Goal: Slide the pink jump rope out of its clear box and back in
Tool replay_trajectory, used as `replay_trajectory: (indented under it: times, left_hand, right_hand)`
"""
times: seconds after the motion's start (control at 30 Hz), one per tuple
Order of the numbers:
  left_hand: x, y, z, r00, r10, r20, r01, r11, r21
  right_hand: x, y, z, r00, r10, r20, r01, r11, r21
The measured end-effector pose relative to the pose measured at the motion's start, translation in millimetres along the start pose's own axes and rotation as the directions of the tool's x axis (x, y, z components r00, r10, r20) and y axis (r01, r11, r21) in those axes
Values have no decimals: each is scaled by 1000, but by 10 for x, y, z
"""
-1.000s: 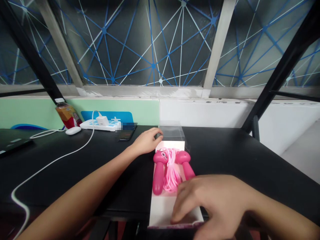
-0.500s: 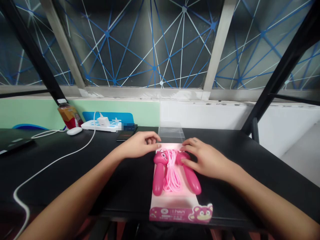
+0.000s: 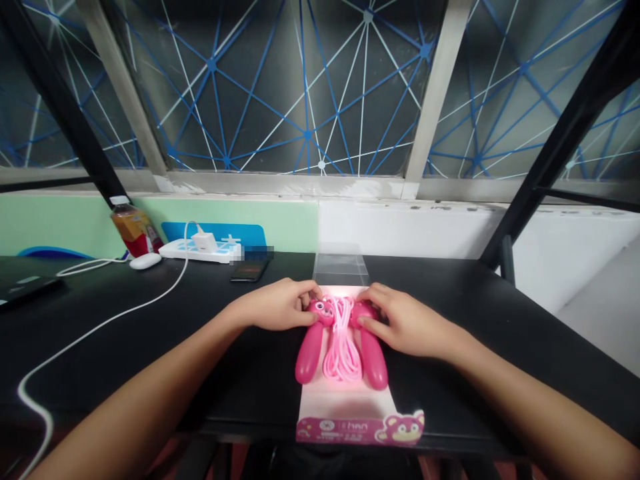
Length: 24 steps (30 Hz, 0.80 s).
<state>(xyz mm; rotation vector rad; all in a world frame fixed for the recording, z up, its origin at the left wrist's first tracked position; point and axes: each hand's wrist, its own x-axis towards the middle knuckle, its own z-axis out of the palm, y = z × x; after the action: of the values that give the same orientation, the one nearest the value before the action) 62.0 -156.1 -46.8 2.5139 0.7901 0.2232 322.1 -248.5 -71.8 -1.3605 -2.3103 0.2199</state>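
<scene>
A pink jump rope point(image 3: 342, 347) with two dark pink handles lies on a pale pink card tray, its cord bundled between them. The card tray point(image 3: 345, 402) has a printed front flap with a bear face. My left hand point(image 3: 280, 305) pinches the bear-shaped head of the left handle point(image 3: 310, 353) between thumb and fingers. On the other side, my right hand point(image 3: 407, 317) grips the head of the right handle point(image 3: 374, 360), partly covering it. Behind the tray is a clear plastic box point(image 3: 341, 268).
On the left stand a drink bottle point(image 3: 134, 227) and a white power strip point(image 3: 173, 251) with a charger point(image 3: 204, 240). Nearby are a white mouse point(image 3: 145, 261) and a phone point(image 3: 250, 269). A white cable point(image 3: 107, 321) runs across the black desk point(image 3: 500, 320). Dark metal posts rise at both sides.
My left hand has come down from the tray's back edge onto the left handle's head. The right handle has swung inward, its lower end now further left; the left handle has shifted slightly left.
</scene>
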Motion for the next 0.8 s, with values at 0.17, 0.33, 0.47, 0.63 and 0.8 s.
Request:
replay_trajectory:
  times: [0.17,0.33,0.47,0.63,0.8]
  left_hand:
    - [-27,11,-21,1000,-3,2,3,1000,20]
    - [-67,55,-60,1000,-16,-6,16,999,42]
    - [-93,42,-82,1000,-18,14,17,998,69]
    - [-112,27,-96,999,-29,25,27,996,81]
    - [-106,44,-93,1000,-9,6,8,996,87]
  right_hand:
    - [1,-16,-6,1000,12,3,-13,998,60]
    - [19,-53,-16,1000,16,4,-17,997,71]
    - [32,-81,-10,1000,9,0,-9,998,66]
    - [43,-104,-5,1000,20,10,-21,998,61]
    - [47,-107,-3,1000,23,5,-23,1000,2]
